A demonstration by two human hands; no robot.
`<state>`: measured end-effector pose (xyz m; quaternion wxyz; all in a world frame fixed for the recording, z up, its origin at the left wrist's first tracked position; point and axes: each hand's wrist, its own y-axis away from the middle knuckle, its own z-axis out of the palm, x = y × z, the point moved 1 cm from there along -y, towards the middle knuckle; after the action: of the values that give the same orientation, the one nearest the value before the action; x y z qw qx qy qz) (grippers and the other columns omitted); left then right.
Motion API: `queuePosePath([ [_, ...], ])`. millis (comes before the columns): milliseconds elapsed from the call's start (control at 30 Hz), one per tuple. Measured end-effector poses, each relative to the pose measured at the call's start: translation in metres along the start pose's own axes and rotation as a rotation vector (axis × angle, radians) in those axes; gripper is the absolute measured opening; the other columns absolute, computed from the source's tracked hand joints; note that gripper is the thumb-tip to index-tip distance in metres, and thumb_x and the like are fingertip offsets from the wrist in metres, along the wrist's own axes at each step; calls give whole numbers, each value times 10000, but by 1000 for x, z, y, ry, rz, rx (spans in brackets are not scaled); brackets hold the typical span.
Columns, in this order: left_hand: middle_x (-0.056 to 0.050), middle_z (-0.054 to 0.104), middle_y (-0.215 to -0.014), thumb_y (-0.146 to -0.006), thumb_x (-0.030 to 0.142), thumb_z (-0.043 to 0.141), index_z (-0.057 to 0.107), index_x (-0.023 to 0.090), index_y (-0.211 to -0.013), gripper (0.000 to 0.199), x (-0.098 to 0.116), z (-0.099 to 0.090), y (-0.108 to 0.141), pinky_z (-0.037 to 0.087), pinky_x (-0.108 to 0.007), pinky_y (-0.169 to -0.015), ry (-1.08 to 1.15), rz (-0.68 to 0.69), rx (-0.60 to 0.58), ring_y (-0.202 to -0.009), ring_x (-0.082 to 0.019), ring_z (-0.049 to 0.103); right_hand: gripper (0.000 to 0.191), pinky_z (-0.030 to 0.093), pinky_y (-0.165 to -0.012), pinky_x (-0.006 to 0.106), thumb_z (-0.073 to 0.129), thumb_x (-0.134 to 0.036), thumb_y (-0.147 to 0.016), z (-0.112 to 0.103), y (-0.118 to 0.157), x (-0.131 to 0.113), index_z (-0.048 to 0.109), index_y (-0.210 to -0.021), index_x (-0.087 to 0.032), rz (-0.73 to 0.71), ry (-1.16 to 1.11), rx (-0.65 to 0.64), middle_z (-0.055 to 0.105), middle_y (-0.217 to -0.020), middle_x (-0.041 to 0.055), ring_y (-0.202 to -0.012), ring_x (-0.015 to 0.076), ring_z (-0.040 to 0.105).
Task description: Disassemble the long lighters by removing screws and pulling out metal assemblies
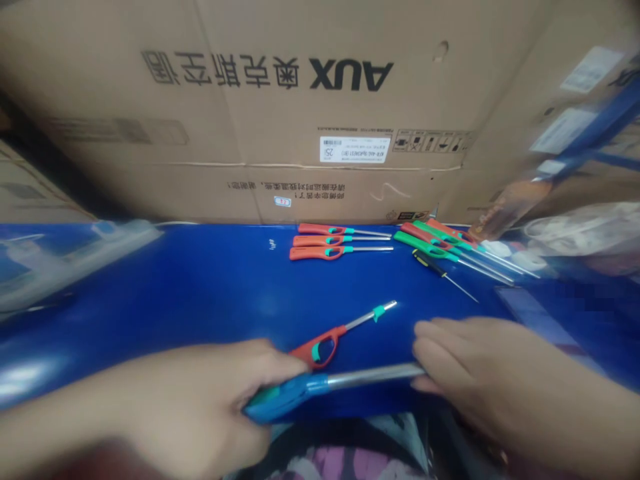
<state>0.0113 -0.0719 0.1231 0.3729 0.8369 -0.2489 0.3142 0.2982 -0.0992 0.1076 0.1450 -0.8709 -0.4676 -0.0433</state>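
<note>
A blue long-necked gas lighter is held between my two hands, low over the front of the blue table. My left hand is closed round its handle. The fingers of my right hand pinch the far end of its metal tube, and the tip is hidden in them. Just beyond, a red lighter lies on the table, part of its handle covered by my left hand. A small green piece sits on its tube near the tip. Both hands are slightly blurred.
Three red lighters lie in a row at the back. To their right are a pile of green and red lighters and a black-and-yellow screwdriver. A big cardboard box stands behind the blue table. An orange-labelled bottle is at right.
</note>
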Motion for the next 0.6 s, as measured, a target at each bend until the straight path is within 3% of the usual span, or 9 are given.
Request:
queuePosePath([
  [133, 19, 621, -714, -783, 276, 557, 661, 213, -940, 198, -2, -9, -9, 388, -234, -550, -164, 9, 17, -628, -154, 540, 386, 242, -581, 351, 303, -332, -1066, 17, -6, 26, 590, -848, -192, 50, 100, -16, 605, -797, 94, -674, 224, 477],
  [233, 29, 585, -648, -858, 367, 546, 619, 210, -894, 177, -5, -9, -25, 354, -232, -514, -209, 16, 48, -572, -138, 500, 356, 285, -653, 344, 324, -270, -1062, 35, -16, 38, 595, -854, -171, 35, 117, -37, 607, -809, 90, -717, 216, 487],
  [433, 48, 551, -649, -851, 398, 604, 541, 201, -803, 213, -12, -4, -54, 331, -224, -504, -283, 192, 108, -545, -104, 436, 329, 288, -663, 332, 357, -304, -1066, 54, -35, 33, 589, -880, -164, -27, 4, -98, 596, -811, 57, -691, 194, 473],
  [600, 13, 599, -714, -867, 594, 583, 587, 196, -901, 400, -19, -3, -73, 342, -255, -533, -390, 172, 233, -584, -139, 507, 275, 299, -618, 309, 370, -313, -1062, 68, -40, 46, 577, -970, -157, 121, -100, -220, 613, -884, 59, -692, 180, 507],
])
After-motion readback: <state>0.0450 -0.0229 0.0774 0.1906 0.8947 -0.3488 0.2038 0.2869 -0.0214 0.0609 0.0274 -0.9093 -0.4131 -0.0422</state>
